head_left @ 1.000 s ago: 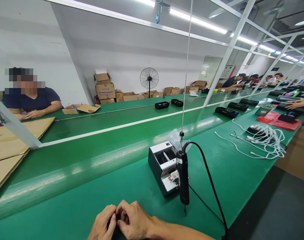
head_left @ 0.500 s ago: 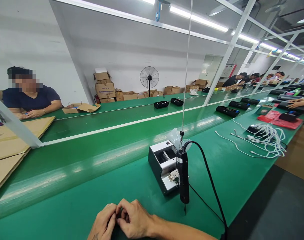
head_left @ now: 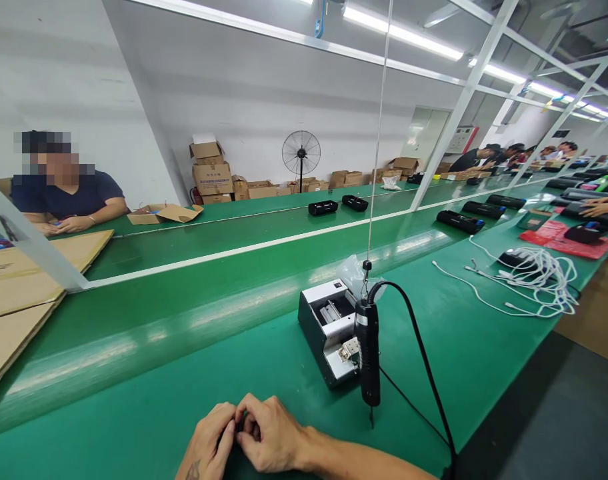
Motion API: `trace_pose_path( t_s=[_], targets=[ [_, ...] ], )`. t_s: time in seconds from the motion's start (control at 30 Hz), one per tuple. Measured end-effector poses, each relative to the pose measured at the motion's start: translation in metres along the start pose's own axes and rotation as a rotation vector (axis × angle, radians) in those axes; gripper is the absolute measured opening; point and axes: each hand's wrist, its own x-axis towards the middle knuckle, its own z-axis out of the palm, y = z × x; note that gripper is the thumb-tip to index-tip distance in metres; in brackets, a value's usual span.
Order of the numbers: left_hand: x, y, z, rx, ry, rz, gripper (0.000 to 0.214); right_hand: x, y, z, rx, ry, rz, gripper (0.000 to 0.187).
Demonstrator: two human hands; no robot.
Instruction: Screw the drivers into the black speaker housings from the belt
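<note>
My left hand [head_left: 209, 445] and my right hand [head_left: 269, 432] rest together on the green bench [head_left: 134, 420] at the bottom edge, fingers curled and pressed against each other. Whatever lies between the fingers is hidden. A black electric screwdriver [head_left: 368, 360] hangs upright from a thin cord to the right of my hands, its tip just above the bench. Behind it sits a small grey and white screw feeder box [head_left: 329, 327].
A green conveyor belt [head_left: 184, 247] carries black devices [head_left: 324, 208]. A seated person [head_left: 64, 193] works across it at the left, beside flat cardboard sheets [head_left: 14, 293]. White cables [head_left: 529, 280] lie at right. Other workers sit far right. Boxes and a fan [head_left: 301, 155] stand by the wall.
Both hands stay clasped in the same spot. The view has shifted slightly; nothing on the bench has moved.
</note>
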Motion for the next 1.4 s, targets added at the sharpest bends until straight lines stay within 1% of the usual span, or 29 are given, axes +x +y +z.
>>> trace_pose_path(
  t_s=[0.17,0.3,0.43,0.6,0.83,1.03,1.4],
  targets=[
    [-0.0002,0.0018,-0.0014,-0.011,-0.016,-0.01,0.053,-0.0005,-0.0003,-0.0007,-0.016,-0.015,0.007,0.026],
    [-0.0003,0.0033,-0.0024,-0.019,-0.019,0.01,0.051,-0.0005,0.0003,-0.0005,-0.017,-0.019,0.009,0.026],
    [0.0004,0.003,-0.0022,-0.018,-0.009,0.036,0.05,-0.0005,0.0007,0.0006,-0.013,-0.009,0.002,0.027],
    [0.0005,0.0022,-0.0014,0.0,-0.026,0.018,0.052,-0.0003,-0.0004,-0.0002,0.002,0.01,-0.012,0.025],
    [-0.0009,0.001,-0.0002,0.025,0.028,0.062,0.046,-0.0008,0.0004,0.0002,0.0,0.021,-0.026,0.024],
    [-0.0003,0.002,-0.001,0.04,0.013,0.075,0.045,-0.0016,-0.0003,-0.0014,0.015,0.031,-0.022,0.024],
    [0.0003,0.0001,0.0005,0.058,0.048,0.11,0.041,-0.0012,0.0011,0.0002,-0.001,0.011,-0.016,0.024]
  ],
)
